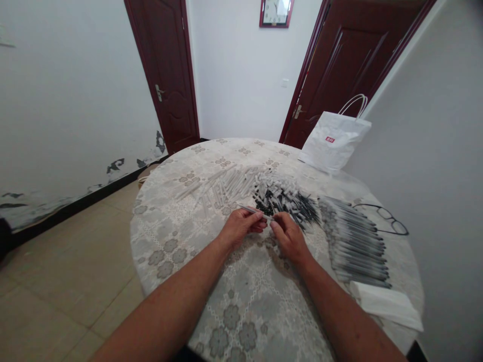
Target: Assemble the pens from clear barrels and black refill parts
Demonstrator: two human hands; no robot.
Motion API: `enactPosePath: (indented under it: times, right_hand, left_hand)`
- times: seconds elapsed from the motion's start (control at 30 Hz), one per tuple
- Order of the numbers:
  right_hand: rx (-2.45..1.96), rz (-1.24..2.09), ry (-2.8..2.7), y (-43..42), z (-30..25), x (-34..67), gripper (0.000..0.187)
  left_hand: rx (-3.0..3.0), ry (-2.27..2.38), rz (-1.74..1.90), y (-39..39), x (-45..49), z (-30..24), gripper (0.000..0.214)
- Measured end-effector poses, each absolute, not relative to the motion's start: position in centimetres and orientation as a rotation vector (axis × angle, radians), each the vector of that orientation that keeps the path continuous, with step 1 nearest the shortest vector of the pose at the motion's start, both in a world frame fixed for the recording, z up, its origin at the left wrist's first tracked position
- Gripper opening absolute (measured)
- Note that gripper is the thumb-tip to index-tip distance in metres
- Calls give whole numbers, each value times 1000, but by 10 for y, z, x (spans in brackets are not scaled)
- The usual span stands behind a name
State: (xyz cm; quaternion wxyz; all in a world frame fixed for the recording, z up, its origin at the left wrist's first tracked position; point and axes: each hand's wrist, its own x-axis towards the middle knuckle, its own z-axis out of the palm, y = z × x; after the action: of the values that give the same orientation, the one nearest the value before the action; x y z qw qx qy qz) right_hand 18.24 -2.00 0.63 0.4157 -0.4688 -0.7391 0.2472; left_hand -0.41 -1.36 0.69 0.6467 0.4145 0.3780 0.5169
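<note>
Over the middle of the table my left hand (pixel 244 224) pinches a slim pen (pixel 249 208) that points up to the left. Its right end meets the closed fingertips of my right hand (pixel 287 234), which grip the pen there too. Just beyond my hands lies a loose heap of black and white pen parts (pixel 281 198). Clear, whitish pen barrels (pixel 230 185) are spread to the left of that heap. Rows of pens with dark ends (pixel 356 241) are stacked side by side to the right of my right arm.
A round table (pixel 169 201) has a patterned lace cloth. At its back right stands a white paper bag (pixel 335 141) with handles. Black-framed glasses (pixel 392 221) lie beside the stacked pens, and a folded white tissue pack (pixel 387 304) sits nearer the front. A wall runs along the right.
</note>
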Motion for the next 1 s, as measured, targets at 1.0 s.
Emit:
enactPosePath:
  times: [1.0]
  right_hand:
    - [-1281,-6,-1761,11,3,222,22]
  left_hand:
    - [1980,1542,991,-4,-27,-7,17]
